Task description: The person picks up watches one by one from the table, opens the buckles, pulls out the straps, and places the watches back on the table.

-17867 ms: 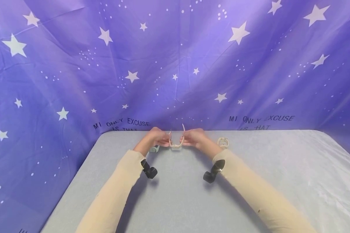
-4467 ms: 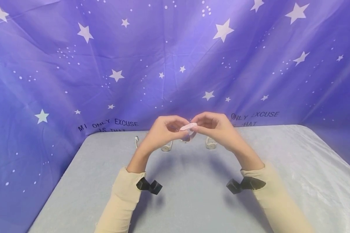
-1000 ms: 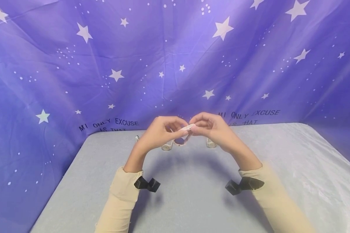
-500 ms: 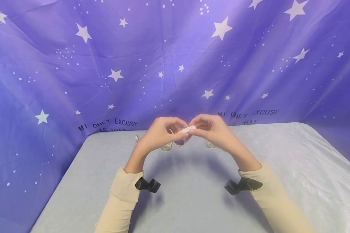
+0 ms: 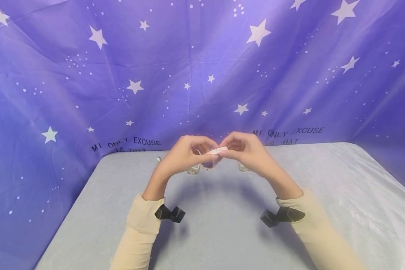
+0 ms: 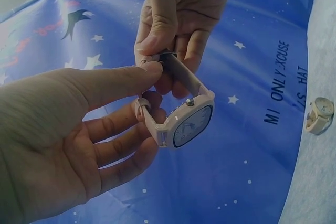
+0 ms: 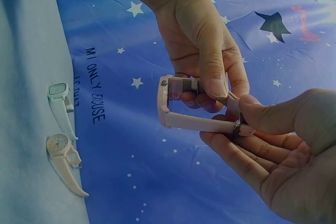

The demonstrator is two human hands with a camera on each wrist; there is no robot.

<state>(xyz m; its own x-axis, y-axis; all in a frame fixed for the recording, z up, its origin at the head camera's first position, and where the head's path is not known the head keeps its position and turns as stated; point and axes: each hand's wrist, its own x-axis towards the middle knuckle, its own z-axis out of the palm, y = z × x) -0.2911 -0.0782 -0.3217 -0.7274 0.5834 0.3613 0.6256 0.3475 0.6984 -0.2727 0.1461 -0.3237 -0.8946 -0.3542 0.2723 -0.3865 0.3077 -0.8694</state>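
A pink wristwatch with a squarish case (image 6: 192,125) is held up above the far part of the table between both hands. My left hand (image 5: 185,154) pinches one strap part between thumb and fingers. With thumb and fingertips, my right hand (image 5: 248,153) grips the other strap part at the metal buckle (image 7: 239,128). The two strap ends meet at the buckle and form a loop; fingers partly cover it, so I cannot tell if the pin is through a hole. The watch case hangs below the fingers, its face turned away from the head view.
On the table (image 5: 216,225) lie a light green watch (image 7: 59,91) and a cream watch (image 7: 59,145), side by side. Another cream watch (image 6: 321,109) stands on the right. A purple star-printed cloth (image 5: 202,67) hangs behind the table.
Since the oldest frame, a pale watch has been put down and the pink one taken up. Over the last second both hands stay nearly still, with slight finger shifts at the strap.
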